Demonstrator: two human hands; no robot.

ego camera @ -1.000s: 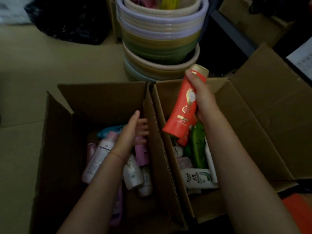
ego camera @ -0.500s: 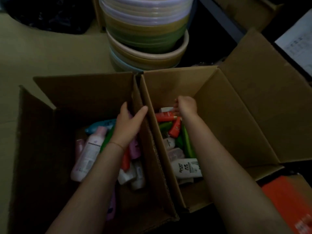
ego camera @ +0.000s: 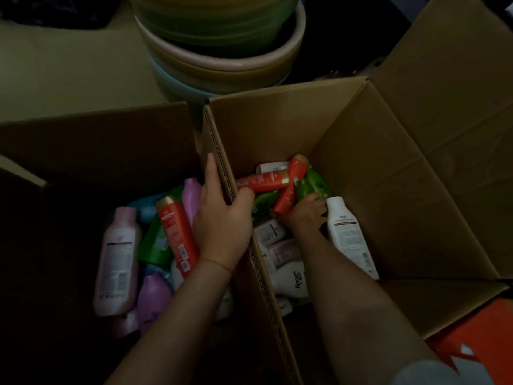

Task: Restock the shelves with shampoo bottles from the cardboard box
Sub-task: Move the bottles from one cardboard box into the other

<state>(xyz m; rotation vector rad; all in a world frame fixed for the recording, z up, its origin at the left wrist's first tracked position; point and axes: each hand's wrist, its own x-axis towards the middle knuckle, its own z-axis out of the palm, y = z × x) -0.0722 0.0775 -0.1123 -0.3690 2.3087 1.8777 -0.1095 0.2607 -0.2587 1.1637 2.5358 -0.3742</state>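
Two open cardboard boxes stand side by side, the left box and the right box, both holding lying shampoo bottles. My left hand grips the upright cardboard wall between them, thumb on the right box's side. My right hand is down inside the right box with its fingers buried among the bottles, at the foot of a tilted red bottle and a green bottle. Its grip is hidden. A white bottle lies just right of that hand. Another red bottle lies in the left box.
Pink, purple and green bottles fill the left box. A stack of plastic basins stands right behind the boxes. The right box's big flap stands open at the right. An orange object lies at the lower right.
The red bottle my right hand held up a second ago is no longer held aloft; that hand went down among the right box's bottles. My left hand took hold of the dividing wall.
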